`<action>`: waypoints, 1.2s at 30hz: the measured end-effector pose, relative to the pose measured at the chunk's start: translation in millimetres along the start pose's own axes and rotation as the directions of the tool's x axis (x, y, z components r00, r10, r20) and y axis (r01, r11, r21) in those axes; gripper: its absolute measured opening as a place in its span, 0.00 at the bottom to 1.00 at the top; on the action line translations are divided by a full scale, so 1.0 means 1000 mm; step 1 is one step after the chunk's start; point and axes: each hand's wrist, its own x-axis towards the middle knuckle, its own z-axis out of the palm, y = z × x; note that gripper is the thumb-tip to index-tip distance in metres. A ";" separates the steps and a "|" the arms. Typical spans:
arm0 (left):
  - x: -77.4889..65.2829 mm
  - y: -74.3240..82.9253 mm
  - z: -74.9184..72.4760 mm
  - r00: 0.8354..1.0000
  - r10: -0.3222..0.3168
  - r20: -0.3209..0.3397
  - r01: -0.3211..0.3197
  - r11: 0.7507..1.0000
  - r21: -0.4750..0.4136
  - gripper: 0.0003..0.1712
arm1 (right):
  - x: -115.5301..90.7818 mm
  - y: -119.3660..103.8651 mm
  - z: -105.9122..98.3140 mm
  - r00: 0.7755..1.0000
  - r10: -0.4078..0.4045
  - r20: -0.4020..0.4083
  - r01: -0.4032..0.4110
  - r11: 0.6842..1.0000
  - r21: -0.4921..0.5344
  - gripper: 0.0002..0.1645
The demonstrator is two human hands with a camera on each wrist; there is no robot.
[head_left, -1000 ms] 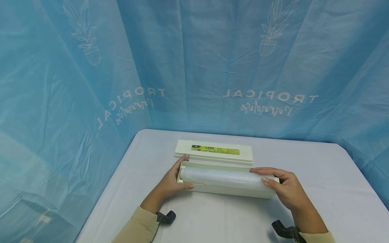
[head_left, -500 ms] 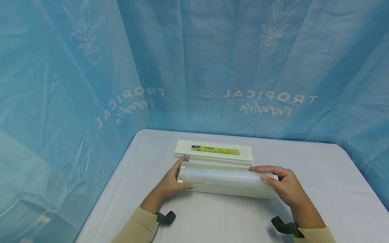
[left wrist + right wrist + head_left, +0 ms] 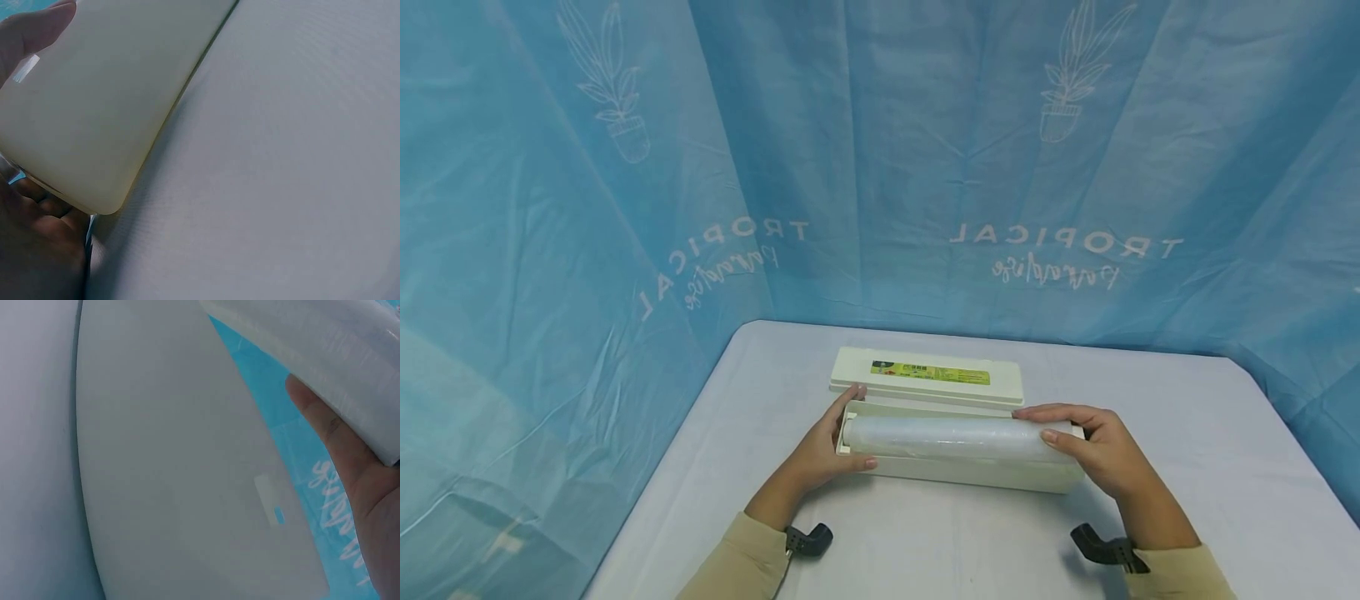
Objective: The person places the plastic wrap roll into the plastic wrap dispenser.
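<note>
A roll of cling film [image 3: 955,437] lies along the open top of a long cream box [image 3: 970,472] on the table. My left hand [image 3: 814,450] grips the box's left end, thumb on the near wall and fingers behind the far wall. My right hand [image 3: 1101,450] holds the roll's right end between thumb and fingers. In the right wrist view, the roll [image 3: 331,356] stands above the rim of the box [image 3: 181,456] at my thumb, with a gap showing between them. In the left wrist view, my left thumb [image 3: 44,28] presses the box's side [image 3: 119,100].
Behind the box lies its cream lid [image 3: 925,392] with a yellow-green label [image 3: 931,372]. A white cloth covers the table [image 3: 1187,433]. Blue printed curtains [image 3: 880,167] hang behind it and to the left. Each wrist wears a black camera mount [image 3: 808,540].
My right hand has shifted slightly left and away from me at the roll's right end. The left hand, box and lid stay nearly in place.
</note>
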 end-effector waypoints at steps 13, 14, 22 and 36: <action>0.000 0.000 0.000 1.000 0.002 -0.008 -0.002 1.000 0.021 0.73 | 0.004 0.009 -0.011 0.999 0.032 0.030 -0.030 0.998 -0.051 0.16; 0.000 0.000 0.000 1.000 0.003 -0.008 -0.002 1.000 0.022 0.73 | 0.004 0.009 -0.011 0.999 0.039 0.025 -0.038 0.998 -0.051 0.15; 0.000 0.000 0.000 1.000 0.003 -0.002 -0.003 1.000 0.021 0.73 | 0.006 0.012 -0.013 0.997 0.061 0.036 -0.060 0.998 -0.028 0.17; -0.001 0.002 0.000 1.000 0.006 0.003 -0.006 1.000 0.002 0.72 | 0.011 0.024 -0.024 0.984 0.009 0.180 -0.033 0.991 0.131 0.23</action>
